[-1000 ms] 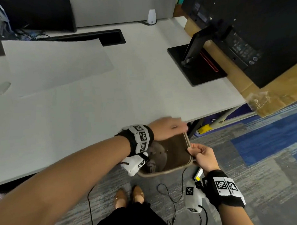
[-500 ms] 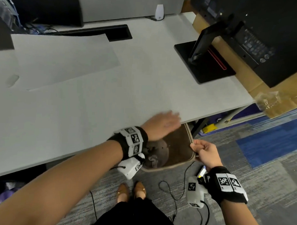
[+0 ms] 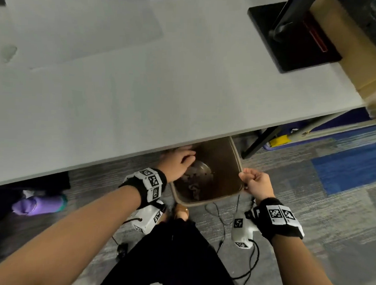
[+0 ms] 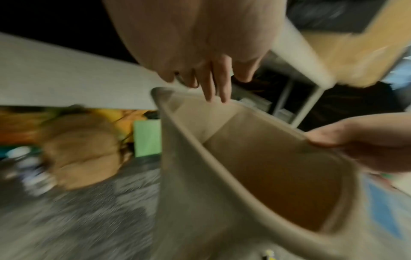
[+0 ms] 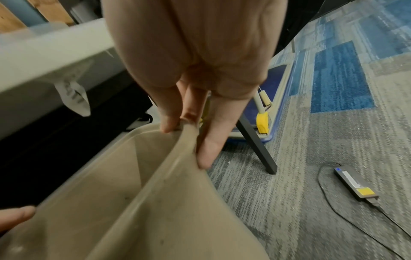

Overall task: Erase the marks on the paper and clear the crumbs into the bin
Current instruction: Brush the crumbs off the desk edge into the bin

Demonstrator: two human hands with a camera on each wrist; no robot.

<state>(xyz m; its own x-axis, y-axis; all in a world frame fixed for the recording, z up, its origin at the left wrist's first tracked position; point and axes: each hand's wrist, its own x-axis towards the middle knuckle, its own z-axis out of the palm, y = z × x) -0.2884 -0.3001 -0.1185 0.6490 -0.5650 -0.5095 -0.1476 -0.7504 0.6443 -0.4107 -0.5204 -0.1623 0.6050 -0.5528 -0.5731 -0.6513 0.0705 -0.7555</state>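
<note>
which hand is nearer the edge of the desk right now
Left. The left hand sits right at the desk edge, fingers straight over the bin. The right hand is lower and apart, pinching the bin's rim.

I am standing in an office: a pale grey tabletop [image 3: 184, 95] is carrying a monitor stand [image 3: 293, 37], grey and blue carpet tiles [image 3: 341, 169] are covering the floor, cables [image 3: 251, 259] are trailing across them, and a beige wastebasket [image 3: 235, 165] is sitting under the tabletop edge.
</note>
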